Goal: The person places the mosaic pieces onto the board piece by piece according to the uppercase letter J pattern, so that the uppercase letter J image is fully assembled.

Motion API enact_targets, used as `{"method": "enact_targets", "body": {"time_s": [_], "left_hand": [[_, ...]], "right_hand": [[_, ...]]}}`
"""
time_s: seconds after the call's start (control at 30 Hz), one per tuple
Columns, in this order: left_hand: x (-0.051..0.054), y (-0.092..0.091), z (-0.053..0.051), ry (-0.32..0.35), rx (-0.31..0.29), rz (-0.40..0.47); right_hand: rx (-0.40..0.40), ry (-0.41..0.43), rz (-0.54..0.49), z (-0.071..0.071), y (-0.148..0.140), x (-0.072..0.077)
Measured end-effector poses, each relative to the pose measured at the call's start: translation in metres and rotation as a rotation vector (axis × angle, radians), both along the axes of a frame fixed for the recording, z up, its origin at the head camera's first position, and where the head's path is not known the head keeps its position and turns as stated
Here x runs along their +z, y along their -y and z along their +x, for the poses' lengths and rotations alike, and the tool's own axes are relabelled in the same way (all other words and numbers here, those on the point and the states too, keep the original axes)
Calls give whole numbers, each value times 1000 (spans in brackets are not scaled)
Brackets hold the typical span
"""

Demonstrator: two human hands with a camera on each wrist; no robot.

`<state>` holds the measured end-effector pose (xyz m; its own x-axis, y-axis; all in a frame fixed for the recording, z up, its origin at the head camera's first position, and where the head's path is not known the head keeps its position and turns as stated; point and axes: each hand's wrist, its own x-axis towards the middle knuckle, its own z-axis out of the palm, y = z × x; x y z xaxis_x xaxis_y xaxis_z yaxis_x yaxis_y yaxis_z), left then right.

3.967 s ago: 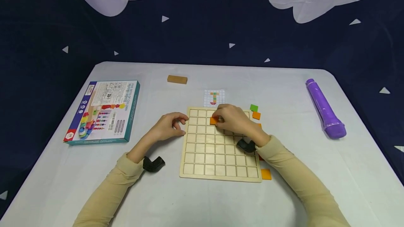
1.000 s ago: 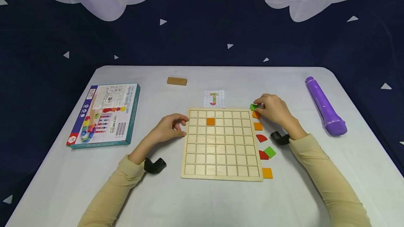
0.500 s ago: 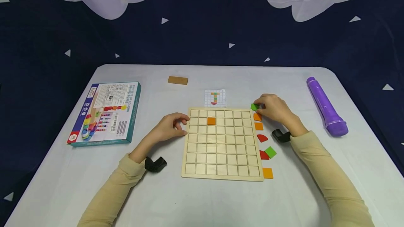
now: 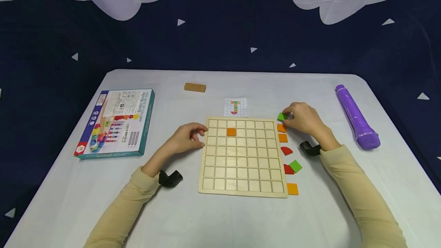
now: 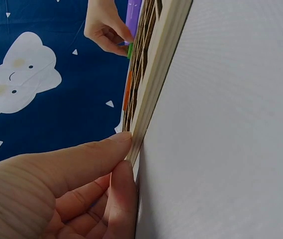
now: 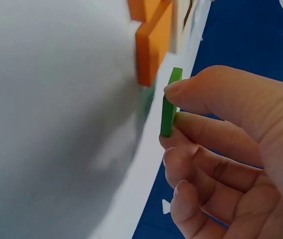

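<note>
My right hand (image 4: 302, 118) pinches a green square tile (image 6: 170, 103) between thumb and fingers. In the head view it hovers just off the far right corner of the wooden grid board (image 4: 242, 186). At the board's left edge, my left hand (image 4: 185, 138) touches the rim with its thumb and fingertip, which stand apart. One orange tile (image 4: 231, 132) sits in a cell of the second row. Beside the right edge lie two orange tiles (image 4: 283, 138), a red quarter-circle piece (image 4: 286, 151), another green tile (image 4: 295, 166) partly over a second red piece (image 4: 288, 169), and a yellow-orange tile (image 4: 293, 189).
Behind the board lies a small pattern card (image 4: 236, 107) with a coloured shape on a grid. A brown block (image 4: 195, 87) lies farther back. On the left is a flat game box (image 4: 113, 123); on the right, a purple microphone-like tube (image 4: 356, 118).
Four seconds ago my right hand was at the orange tile on the board. It has since moved right, taken hold of the green tile and shifted it slightly right. My left hand stays put.
</note>
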<state>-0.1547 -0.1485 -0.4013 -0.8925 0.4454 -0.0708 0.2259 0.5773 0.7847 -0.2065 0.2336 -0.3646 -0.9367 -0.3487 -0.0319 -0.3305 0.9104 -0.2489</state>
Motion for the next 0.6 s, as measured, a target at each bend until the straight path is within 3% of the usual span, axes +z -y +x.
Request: {"method": "enact_targets", "body": {"time_s": [0.23, 0.6], "left_hand": [[2, 0, 0, -7, -4, 4], [1, -1, 0, 8, 6, -5]], "right_hand": [[22, -50, -51, 11, 7, 4], [136, -148, -81, 28, 27, 3]]}}
